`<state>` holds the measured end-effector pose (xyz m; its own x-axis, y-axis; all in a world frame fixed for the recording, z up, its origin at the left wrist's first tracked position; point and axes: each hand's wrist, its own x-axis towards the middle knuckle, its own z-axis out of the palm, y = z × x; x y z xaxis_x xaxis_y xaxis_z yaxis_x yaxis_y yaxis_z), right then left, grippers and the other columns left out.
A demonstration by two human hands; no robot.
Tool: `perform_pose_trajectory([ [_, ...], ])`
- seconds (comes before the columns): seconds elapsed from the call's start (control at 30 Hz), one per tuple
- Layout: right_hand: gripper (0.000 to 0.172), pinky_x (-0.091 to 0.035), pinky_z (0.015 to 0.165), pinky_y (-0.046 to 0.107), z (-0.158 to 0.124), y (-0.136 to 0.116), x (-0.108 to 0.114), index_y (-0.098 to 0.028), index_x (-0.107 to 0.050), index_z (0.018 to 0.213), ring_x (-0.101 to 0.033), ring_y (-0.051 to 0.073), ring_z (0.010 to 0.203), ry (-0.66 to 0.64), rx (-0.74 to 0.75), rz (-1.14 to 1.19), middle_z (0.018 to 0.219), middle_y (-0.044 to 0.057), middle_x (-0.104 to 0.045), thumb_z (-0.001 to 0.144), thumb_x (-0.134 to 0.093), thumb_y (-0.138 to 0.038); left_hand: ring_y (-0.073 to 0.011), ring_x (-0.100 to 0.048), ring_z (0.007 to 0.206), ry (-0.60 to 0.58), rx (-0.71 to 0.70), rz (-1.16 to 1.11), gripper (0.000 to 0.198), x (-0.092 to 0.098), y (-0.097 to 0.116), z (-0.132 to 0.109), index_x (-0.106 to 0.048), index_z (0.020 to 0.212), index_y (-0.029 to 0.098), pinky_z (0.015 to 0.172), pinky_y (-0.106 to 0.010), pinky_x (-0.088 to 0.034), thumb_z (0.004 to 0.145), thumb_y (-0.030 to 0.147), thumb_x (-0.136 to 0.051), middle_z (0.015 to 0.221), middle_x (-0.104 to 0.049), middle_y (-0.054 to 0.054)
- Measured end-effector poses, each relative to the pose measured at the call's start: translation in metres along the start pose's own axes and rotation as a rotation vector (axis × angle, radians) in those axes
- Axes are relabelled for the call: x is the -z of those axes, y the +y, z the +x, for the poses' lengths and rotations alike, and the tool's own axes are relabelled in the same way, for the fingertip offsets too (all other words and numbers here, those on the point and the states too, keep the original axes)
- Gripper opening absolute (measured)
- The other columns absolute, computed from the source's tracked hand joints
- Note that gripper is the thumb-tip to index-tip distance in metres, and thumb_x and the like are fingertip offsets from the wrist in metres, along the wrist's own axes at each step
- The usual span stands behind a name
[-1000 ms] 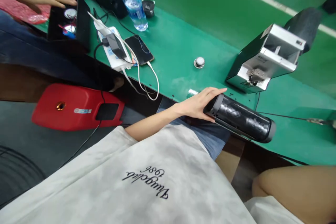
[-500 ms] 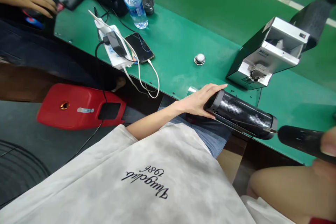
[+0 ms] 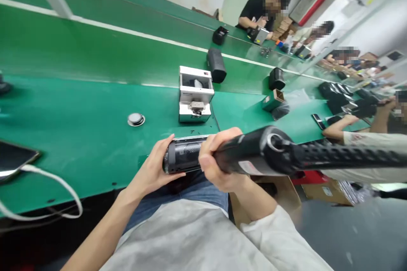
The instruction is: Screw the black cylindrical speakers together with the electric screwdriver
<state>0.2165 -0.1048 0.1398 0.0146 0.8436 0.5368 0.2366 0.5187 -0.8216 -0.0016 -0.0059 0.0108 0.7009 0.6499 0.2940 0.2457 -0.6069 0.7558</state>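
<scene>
Left hand: (image 3: 151, 170) cupped around the left end of the speaker (image 3: 184, 157), thumb on the near side and fingers over the top, holding it.
Right hand: (image 3: 215, 164) closed in a full fist around the body of the screwdriver (image 3: 254, 156).
Speaker: a black cylinder with a mesh skin. It lies on its side at the near edge of the table (image 3: 79, 139), between the two hands. Its right end is hidden behind the right hand.
Screwdriver: black and thick, nearly level, running toward 3 o'clock from the right hand. Its tip is hidden, so I cannot tell whether it touches the speaker.
Cable: (image 3: 343, 157) ribbed and black, running on from the screwdriver's rear toward 3 o'clock and out of view.
Silver box: (image 3: 194, 93) near, at 12 o'clock from the speaker, its open front toward the person.
Metal disc: (image 3: 136, 119) at 10 o'clock from the speaker, apart from it.
Phone: (image 3: 12, 157) at 9 o'clock at the picture's edge, with a white cord (image 3: 34, 169) looping over the table edge.
Belt: (image 3: 95, 51) beyond the table, with a black case (image 3: 216, 64) at 12 o'clock from the silver box.
Co-worker: a sleeve (image 3: 365, 140) at 3 o'clock, behind the cable.
</scene>
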Motion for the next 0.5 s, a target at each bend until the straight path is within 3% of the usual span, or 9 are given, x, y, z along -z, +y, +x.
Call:
perform_pose_trajectory([
  [0.1, 0.017, -0.055, 0.081, 0.014, 0.011, -0.006, -0.003, -0.006, -0.041, 0.113, -0.058, 0.001, 0.085, -0.002, 0.106, 0.021, 0.089, 0.005, -0.053, 0.109, -0.05, -0.02, -0.0431, -0.061, 0.155, 0.032, 0.004, 0.03, 0.109, -0.002, -0.001, 0.0, -0.022, 0.181, 0.035, 0.127, -0.066, -0.057, 0.095, 0.058, -0.085, 0.168, -0.052, -0.017],
  [0.27, 0.022, -0.054, 0.087, 0.011, 0.025, -0.016, 0.0, -0.004, -0.046, 0.111, -0.056, -0.002, 0.086, 0.062, 0.171, -0.069, 0.089, 0.004, -0.053, 0.108, -0.062, -0.019, -0.0441, -0.06, 0.156, 0.028, -0.009, 0.018, 0.111, -0.003, -0.006, 0.0, -0.023, 0.18, 0.034, 0.126, -0.068, -0.058, 0.093, 0.058, -0.087, 0.169, -0.052, -0.017],
  [0.5, 0.033, -0.049, 0.071, 0.008, 0.008, -0.011, -0.001, -0.006, -0.028, 0.116, -0.053, -0.003, 0.077, 0.058, 0.155, -0.031, 0.088, 0.0, -0.049, 0.116, -0.054, -0.026, -0.0431, -0.059, 0.156, 0.02, -0.017, 0.0, 0.118, -0.003, -0.003, -0.001, -0.021, 0.181, 0.034, 0.131, -0.068, -0.053, 0.09, 0.056, -0.092, 0.168, -0.051, -0.018],
])
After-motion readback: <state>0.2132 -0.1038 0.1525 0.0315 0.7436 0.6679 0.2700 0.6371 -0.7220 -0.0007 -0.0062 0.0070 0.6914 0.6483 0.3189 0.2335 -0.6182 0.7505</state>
